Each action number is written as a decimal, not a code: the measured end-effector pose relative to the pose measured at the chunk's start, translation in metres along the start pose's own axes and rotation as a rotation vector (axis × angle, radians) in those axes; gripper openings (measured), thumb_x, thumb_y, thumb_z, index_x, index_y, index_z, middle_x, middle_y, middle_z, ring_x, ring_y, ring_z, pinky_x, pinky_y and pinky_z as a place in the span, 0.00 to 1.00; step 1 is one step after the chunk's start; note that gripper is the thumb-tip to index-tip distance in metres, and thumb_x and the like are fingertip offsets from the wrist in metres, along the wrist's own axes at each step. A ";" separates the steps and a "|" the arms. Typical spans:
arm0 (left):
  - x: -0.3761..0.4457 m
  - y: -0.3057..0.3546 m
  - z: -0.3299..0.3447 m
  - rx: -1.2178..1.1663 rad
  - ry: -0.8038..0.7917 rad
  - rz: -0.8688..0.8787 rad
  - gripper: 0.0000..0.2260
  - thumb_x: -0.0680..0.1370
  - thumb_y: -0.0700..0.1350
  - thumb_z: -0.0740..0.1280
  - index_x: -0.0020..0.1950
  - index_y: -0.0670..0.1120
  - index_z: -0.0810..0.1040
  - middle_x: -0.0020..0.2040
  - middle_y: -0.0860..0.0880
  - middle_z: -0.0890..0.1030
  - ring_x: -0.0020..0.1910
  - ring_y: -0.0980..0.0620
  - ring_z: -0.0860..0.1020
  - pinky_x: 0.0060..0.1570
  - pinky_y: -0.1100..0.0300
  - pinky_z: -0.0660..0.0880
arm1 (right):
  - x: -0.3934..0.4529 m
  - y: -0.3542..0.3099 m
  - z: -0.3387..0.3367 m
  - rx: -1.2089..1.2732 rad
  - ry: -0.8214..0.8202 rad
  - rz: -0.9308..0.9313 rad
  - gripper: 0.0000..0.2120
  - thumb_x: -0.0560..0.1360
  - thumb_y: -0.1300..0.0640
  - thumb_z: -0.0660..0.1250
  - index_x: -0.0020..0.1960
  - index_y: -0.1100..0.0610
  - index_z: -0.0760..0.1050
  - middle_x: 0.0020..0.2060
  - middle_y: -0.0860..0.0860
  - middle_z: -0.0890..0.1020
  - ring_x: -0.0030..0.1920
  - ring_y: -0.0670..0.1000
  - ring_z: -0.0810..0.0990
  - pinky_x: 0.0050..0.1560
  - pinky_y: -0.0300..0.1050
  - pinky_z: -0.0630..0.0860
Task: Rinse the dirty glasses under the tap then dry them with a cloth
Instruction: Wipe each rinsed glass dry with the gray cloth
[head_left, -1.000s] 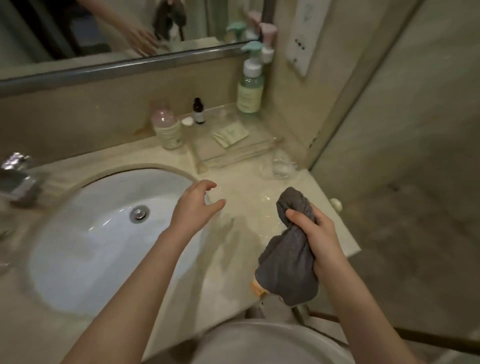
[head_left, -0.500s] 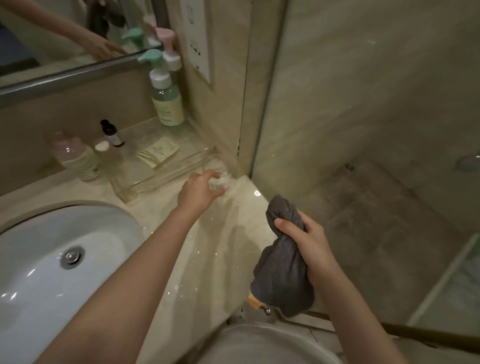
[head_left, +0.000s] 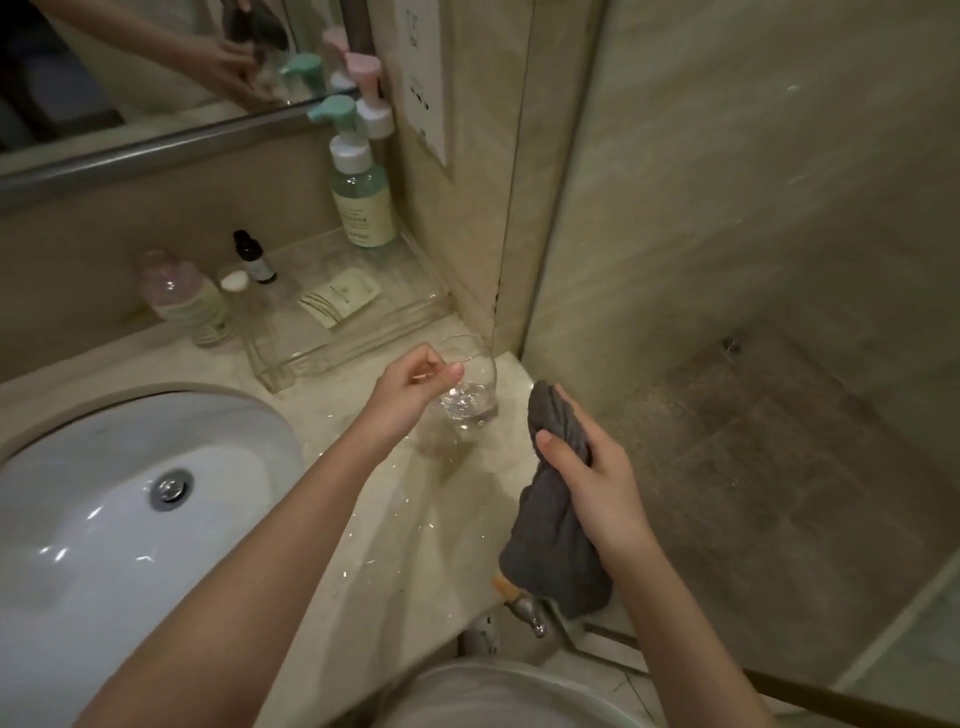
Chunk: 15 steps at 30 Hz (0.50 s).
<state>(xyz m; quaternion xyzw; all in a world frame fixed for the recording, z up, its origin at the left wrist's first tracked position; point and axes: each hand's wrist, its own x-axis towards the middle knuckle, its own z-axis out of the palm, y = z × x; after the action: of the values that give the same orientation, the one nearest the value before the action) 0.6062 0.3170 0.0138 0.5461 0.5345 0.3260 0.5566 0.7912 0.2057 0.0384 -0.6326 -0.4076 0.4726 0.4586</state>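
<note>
A clear round glass (head_left: 470, 389) is tilted just above the wet counter (head_left: 415, 525), near the right wall corner. My left hand (head_left: 410, 384) grips it by the rim, thumb on the outside. A bunched grey cloth (head_left: 556, 499) hangs over the counter's right edge, gripped in my right hand (head_left: 592, 478) a short way right of the glass. The white sink basin (head_left: 114, 499) with its metal drain (head_left: 170, 487) lies at the left. No tap is in view.
A clear tray (head_left: 332, 332) behind the glass holds a green pump bottle (head_left: 358, 192), a small dark bottle (head_left: 254, 257) and paper sachets (head_left: 340, 301). A pink-capped bottle (head_left: 182, 296) stands left of it. A glass shower partition (head_left: 727, 260) bounds the right side.
My left hand reached from the basin's edge to the glass by the wall, took its rim and lifted it, tilted. The view swung right. The right hand kept the cloth.
</note>
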 end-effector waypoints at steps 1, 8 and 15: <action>-0.013 0.007 -0.003 -0.063 -0.023 0.002 0.12 0.76 0.50 0.70 0.38 0.48 0.70 0.42 0.50 0.80 0.44 0.57 0.78 0.46 0.58 0.69 | 0.000 -0.004 0.005 -0.013 0.005 -0.039 0.23 0.78 0.57 0.67 0.69 0.41 0.70 0.56 0.28 0.76 0.60 0.29 0.73 0.61 0.28 0.67; -0.083 0.054 0.005 -0.395 0.175 0.062 0.14 0.71 0.60 0.67 0.48 0.54 0.70 0.52 0.47 0.79 0.49 0.50 0.79 0.51 0.57 0.75 | -0.013 -0.041 0.051 -0.078 0.018 -0.364 0.22 0.77 0.46 0.66 0.68 0.32 0.64 0.64 0.32 0.73 0.65 0.31 0.70 0.63 0.26 0.66; -0.125 0.083 -0.030 -0.399 0.400 0.216 0.27 0.61 0.47 0.81 0.48 0.48 0.65 0.36 0.54 0.82 0.35 0.58 0.79 0.37 0.66 0.76 | -0.040 -0.067 0.101 -0.029 -0.055 -0.562 0.17 0.79 0.44 0.55 0.67 0.35 0.65 0.64 0.33 0.72 0.66 0.32 0.70 0.62 0.26 0.65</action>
<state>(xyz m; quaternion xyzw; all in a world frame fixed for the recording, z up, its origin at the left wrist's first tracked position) 0.5692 0.2223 0.1284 0.4047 0.4979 0.5830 0.4985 0.6793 0.2040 0.0982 -0.4881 -0.5859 0.3381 0.5515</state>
